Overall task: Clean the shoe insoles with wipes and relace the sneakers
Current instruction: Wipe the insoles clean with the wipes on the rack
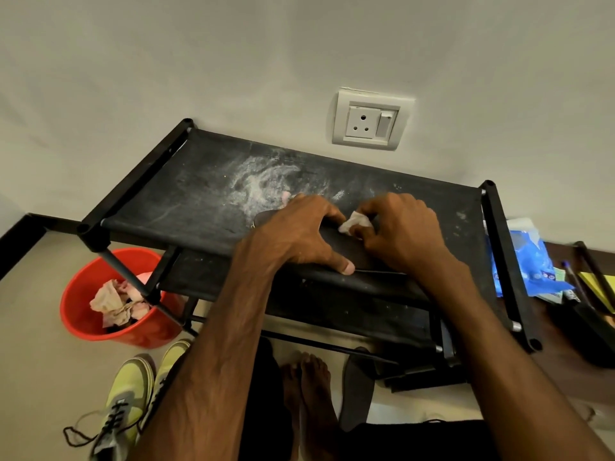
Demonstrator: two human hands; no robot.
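Dusty black fabric shelf (199, 181): left hand (299, 234) clamps the dark flat insole (336, 242) beneath its palm; right hand (404, 227) pinches a crumpled white wipe (356, 223) against it. Slack clamping could let the insole skid.

The black fabric shelf (199, 194) carries a smear of white dust (263, 184) near its middle, and a dark insole (346, 246) lies toward its front edge. On the floor (40, 361) stand a red bucket (80, 314) at the left, yellow-green sneakers (129, 394) near it, and a second insole (356, 390). A blue pack (529, 264) rests on what may be a brown table (559, 347) at the right.
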